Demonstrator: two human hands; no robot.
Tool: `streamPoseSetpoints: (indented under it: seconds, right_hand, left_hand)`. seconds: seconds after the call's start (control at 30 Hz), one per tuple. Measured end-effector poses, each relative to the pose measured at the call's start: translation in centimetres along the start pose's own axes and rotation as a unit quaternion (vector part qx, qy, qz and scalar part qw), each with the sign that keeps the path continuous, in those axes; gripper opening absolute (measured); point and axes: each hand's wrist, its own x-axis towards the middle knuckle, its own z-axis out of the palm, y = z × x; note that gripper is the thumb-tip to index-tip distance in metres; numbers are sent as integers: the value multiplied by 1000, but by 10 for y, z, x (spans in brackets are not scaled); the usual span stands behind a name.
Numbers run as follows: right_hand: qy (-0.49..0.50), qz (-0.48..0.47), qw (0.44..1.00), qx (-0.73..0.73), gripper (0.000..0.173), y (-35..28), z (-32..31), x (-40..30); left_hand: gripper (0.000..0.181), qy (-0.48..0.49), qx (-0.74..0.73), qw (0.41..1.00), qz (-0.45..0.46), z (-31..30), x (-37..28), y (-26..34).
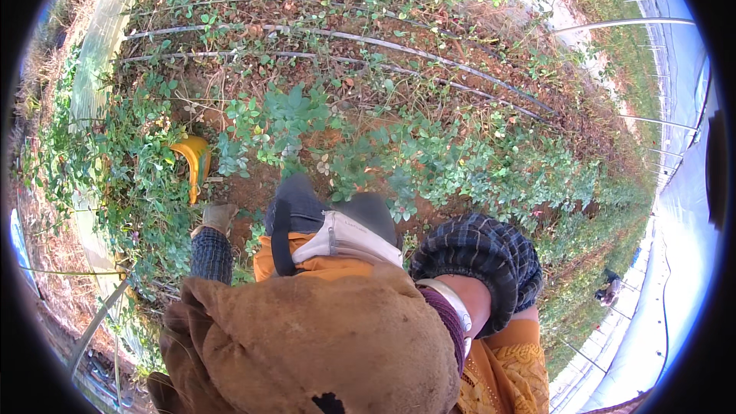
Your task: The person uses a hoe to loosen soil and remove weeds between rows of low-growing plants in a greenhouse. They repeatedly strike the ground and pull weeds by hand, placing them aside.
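My left hand [218, 218], in a pale glove with a checked sleeve above it, is low at the left, beside leafy plants and bare soil. Just above it lies a curved yellow object [198, 160], its lower end close to the glove; whether they touch is unclear, and my fingers are too indistinct to read. My right arm [477, 276], in a dark checked sleeve, bends back towards my body. Bangles [454, 305] circle its wrist, and the hand is hidden behind brown cloth [322, 339]. A white strap or cloth bearing writing [348, 238] crosses my lap.
Low leafy plants [448, 167] grow in rows, with drip hoses [356, 39] running across dry litter. A pale plastic sheet strip [95, 69] lies left. A curved metal pole [98, 322] stands lower left. Hoops and white sheeting [684, 230] line the right, where a distant person [609, 292] appears.
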Motion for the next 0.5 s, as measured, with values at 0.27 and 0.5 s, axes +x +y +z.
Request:
streamPoseSetpoints:
  seconds: [0.27, 0.5]
  right_hand:
    - [198, 324, 881, -281, 49, 75, -45, -118]
    - [53, 606, 766, -209, 49, 161, -18, -328]
  left_hand:
    - [47, 37, 105, 992, 67, -23, 5, 95]
    - [49, 143, -35, 985, 88, 63, -11, 226]
